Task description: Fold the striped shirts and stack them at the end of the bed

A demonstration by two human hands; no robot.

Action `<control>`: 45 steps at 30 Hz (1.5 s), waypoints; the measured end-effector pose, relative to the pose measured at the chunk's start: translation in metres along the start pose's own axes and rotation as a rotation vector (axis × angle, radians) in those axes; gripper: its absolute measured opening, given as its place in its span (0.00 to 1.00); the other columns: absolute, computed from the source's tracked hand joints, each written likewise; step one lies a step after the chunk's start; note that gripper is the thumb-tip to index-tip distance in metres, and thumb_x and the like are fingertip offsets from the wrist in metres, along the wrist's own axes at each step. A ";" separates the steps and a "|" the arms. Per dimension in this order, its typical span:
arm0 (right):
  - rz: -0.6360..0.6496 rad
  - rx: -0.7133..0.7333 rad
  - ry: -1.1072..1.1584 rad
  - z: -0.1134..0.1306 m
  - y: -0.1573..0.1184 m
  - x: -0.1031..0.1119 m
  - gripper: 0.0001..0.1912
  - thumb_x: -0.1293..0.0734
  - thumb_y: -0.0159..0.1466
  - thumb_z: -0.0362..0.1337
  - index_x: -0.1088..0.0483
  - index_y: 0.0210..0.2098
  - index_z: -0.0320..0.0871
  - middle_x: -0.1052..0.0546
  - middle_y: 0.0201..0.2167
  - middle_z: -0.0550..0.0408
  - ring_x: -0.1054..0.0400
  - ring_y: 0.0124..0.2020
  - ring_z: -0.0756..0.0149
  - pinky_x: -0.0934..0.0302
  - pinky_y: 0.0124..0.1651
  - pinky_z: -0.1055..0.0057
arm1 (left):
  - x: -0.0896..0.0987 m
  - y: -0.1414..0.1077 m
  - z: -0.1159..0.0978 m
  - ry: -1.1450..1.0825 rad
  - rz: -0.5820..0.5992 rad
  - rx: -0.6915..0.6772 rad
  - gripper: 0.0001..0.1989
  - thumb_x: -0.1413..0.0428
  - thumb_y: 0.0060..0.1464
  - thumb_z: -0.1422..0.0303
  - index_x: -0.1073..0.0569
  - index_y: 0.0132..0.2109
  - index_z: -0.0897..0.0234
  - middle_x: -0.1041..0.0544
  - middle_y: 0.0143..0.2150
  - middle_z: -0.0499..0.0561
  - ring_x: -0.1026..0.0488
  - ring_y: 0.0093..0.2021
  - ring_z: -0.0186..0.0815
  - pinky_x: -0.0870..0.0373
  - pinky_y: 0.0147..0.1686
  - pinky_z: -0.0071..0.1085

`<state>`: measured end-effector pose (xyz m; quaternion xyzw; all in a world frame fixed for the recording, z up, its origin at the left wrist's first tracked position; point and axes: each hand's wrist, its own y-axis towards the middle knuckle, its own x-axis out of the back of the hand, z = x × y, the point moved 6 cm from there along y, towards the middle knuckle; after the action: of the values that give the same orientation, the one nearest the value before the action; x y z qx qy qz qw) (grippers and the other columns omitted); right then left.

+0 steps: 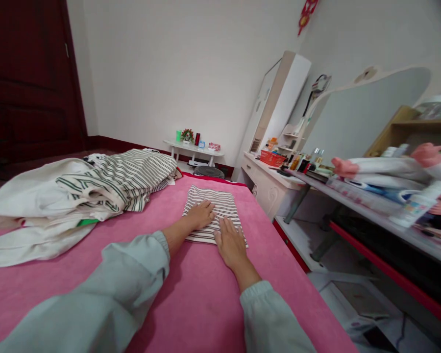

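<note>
Grey sleeves [95, 299] — hands [201, 214] [231, 244] flat on striped cloth [222, 200].

Home bedroom: dressing table [267, 185], mirror [367, 117], cosmetic bottles [297, 161].

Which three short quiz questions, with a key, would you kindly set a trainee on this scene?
1. True or false: the left hand and right hand both lie on the flat, white, dark-striped cloth.
2. Which sits nearer the dark red door: A, the cloth; B, the heap of white and striped clothes?
3. Fill in: the fabric cover beneath the cloth is ____ in colour.
Key: 1 true; 2 B; 3 pink.
</note>
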<state>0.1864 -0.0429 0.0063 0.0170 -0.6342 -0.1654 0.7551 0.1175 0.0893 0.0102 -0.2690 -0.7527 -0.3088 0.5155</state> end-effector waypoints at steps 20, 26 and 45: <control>0.020 -0.032 0.025 -0.002 0.002 -0.002 0.28 0.49 0.68 0.45 0.47 0.66 0.44 0.49 0.67 0.52 0.58 0.69 0.59 0.64 0.67 0.51 | -0.001 0.009 0.031 0.021 -0.053 0.457 0.36 0.56 0.58 0.55 0.46 0.65 0.78 0.51 0.68 0.71 0.55 0.68 0.56 0.55 0.63 0.51; 0.068 -0.069 0.032 -0.002 0.005 0.001 0.28 0.48 0.67 0.45 0.46 0.65 0.44 0.50 0.67 0.50 0.58 0.68 0.56 0.62 0.66 0.48 | 0.004 -0.026 0.017 -0.015 -0.218 0.437 0.34 0.60 0.59 0.53 0.44 0.65 0.72 0.49 0.69 0.64 0.56 0.69 0.52 0.61 0.65 0.47; 0.130 -0.125 -0.019 -0.058 0.173 -0.040 0.36 0.52 0.67 0.55 0.52 0.67 0.40 0.54 0.69 0.45 0.62 0.69 0.56 0.64 0.66 0.57 | 0.001 -0.021 0.020 0.022 -0.200 0.462 0.36 0.60 0.58 0.52 0.43 0.66 0.72 0.49 0.69 0.62 0.56 0.69 0.52 0.60 0.65 0.47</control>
<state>0.2766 0.1209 -0.0024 -0.0729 -0.6296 -0.1553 0.7577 0.0900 0.0903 0.0014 -0.0647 -0.8205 -0.1809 0.5384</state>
